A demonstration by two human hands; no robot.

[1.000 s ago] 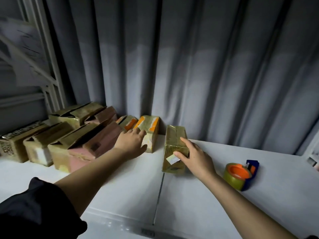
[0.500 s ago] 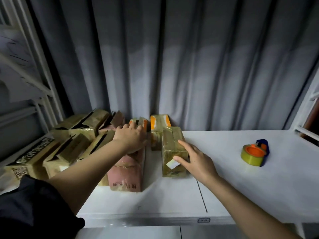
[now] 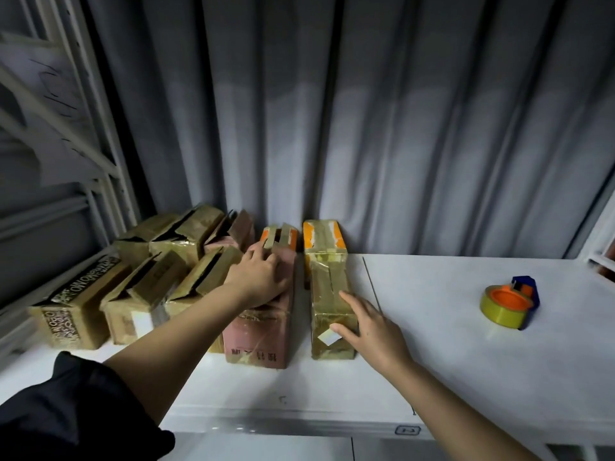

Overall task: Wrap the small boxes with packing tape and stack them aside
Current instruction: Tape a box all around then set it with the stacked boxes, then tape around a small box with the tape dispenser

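At the back left of the white table (image 3: 449, 367), against a grey curtain (image 3: 399, 128), a person works among small cardboard boxes. The left hand (image 3: 258, 281) rests on top of the pink box (image 3: 263, 331), fingers curled over its far end as if gripping it; whether the thumb closes round the near side cannot be told. The right hand (image 3: 369, 327) lies against the right flank of the tape-wrapped box (image 3: 331, 307), fingers straight and spread, thumb touching the front end near a white label, pressing rather than clasping.

Both boxes stand side by side, a narrow gap between them, their long axes running away from the person toward the curtain. The wrapped one is the nearer to the right hand and appears finished, ready to be slid aside; the pink one, still showing bare card, looks to be next for taping. The tape dispenser (image 3: 509, 306) sits well apart toward the table's right edge, on the right hand's side. More open-flapped boxes (image 3: 146, 294) crowd the table's left edge, and two orange-ended boxes (image 3: 321, 241) stand at the rear edge.
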